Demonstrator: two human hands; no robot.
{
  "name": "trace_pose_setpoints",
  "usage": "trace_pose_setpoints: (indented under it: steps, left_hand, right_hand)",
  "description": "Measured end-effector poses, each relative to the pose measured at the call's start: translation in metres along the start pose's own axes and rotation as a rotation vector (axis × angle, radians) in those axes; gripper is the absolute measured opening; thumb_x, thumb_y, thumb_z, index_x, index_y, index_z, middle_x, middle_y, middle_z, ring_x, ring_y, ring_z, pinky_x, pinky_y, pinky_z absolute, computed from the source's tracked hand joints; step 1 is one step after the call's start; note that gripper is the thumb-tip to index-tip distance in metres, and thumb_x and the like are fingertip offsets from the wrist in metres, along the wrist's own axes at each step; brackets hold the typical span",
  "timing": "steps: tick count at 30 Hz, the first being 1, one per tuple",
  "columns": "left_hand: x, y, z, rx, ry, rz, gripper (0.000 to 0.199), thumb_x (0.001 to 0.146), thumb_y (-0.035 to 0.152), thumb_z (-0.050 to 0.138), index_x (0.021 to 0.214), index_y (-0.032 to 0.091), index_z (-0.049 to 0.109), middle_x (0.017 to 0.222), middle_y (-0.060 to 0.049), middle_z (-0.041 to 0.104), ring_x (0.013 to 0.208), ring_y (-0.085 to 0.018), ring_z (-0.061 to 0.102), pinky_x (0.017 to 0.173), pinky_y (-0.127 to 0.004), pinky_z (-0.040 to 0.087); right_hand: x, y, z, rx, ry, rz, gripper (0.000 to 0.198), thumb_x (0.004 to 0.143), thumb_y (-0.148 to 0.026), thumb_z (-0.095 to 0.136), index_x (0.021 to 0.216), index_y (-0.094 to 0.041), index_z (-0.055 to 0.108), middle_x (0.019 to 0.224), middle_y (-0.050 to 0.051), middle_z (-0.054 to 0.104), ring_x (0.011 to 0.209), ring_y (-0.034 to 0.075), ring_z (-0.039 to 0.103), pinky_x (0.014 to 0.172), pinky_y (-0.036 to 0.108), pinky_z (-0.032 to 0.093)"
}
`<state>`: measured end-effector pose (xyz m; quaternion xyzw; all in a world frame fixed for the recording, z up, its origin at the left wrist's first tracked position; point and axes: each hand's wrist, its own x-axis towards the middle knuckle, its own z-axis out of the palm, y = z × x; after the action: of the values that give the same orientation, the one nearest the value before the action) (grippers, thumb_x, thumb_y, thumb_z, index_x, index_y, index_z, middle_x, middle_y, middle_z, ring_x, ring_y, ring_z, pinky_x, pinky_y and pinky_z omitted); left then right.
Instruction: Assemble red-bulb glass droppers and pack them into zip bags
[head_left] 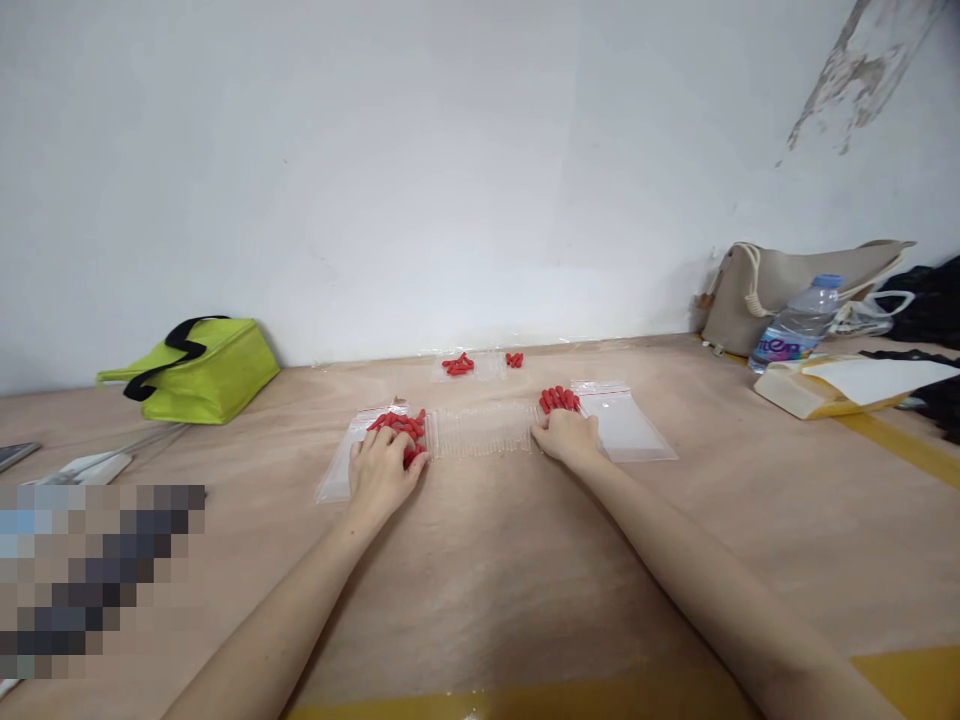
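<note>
My left hand (pixel 381 468) rests at a pile of small red capsule-shaped pieces (pixel 397 424), thumb and fingers apart, some red showing between them. This pile lies on a clear zip bag (pixel 339 462). Between my hands, a row of thin clear tubes (pixel 480 430) lies side by side on the table. At the row's right end is my right hand (pixel 566 436), its fingers curled and closed; what they grip is hidden. Just beyond it sits a second cluster of red pieces (pixel 559 399), beside another clear zip bag (pixel 626 425).
Farther back lie red pieces (pixel 458 365) on clear plastic (pixel 491 366) and a smaller red group (pixel 514 360). A lime-green bag (pixel 217 370) stands left. Rightward are a water bottle (pixel 799 325), a beige bag (pixel 802 275) and an envelope (pixel 795 388). The wall (pixel 480 180) closes the back.
</note>
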<state>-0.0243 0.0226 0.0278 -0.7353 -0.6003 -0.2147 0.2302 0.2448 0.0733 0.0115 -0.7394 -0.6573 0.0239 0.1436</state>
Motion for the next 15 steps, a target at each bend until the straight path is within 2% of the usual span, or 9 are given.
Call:
trace_pose_setpoints:
  steps: [6,10,13,15]
  left_hand:
    - [-0.001,0.001,0.003,-0.013,-0.005,0.015,0.018,0.075,0.035,0.054,0.066,0.019,0.056,0.078,-0.008,0.055,0.085,-0.027,0.047,0.072,-0.039,0.030]
    - [0.000,0.003,0.001,-0.003,0.043,0.011,0.022,0.081,0.034,0.049,0.066,0.019,0.057,0.075,-0.007,0.056,0.082,-0.026,0.047,0.072,-0.039,0.029]
    - [-0.002,0.014,-0.004,-0.071,0.090,0.018,0.023,0.084,0.036,0.046,0.074,0.020,0.060,0.077,-0.006,0.057,0.081,-0.024,0.049,0.073,-0.038,0.030]
    - [-0.007,0.026,-0.007,-0.204,0.069,0.052,0.023,0.084,0.038,0.046,0.077,0.021,0.060,0.077,-0.004,0.058,0.079,-0.022,0.050,0.073,-0.036,0.032]
  right_hand:
    - [-0.001,0.000,0.000,0.030,0.043,0.000,0.027,0.077,-0.031,0.040,0.074,-0.015,0.061,0.073,0.012,0.063,0.076,0.025,0.057,0.073,0.039,0.029]
    - [-0.007,0.005,0.000,0.117,0.188,-0.008,0.027,0.081,-0.032,0.036,0.077,-0.016,0.057,0.077,0.009,0.062,0.079,0.023,0.055,0.075,0.037,0.028]
    - [-0.019,0.011,0.002,0.219,0.326,-0.096,0.025,0.083,-0.032,0.034,0.082,-0.015,0.052,0.082,0.008,0.061,0.082,0.021,0.054,0.076,0.036,0.029]
    - [-0.031,0.016,0.004,0.301,0.339,-0.228,0.024,0.084,-0.032,0.033,0.085,-0.015,0.050,0.081,0.008,0.059,0.079,0.020,0.053,0.076,0.035,0.031]
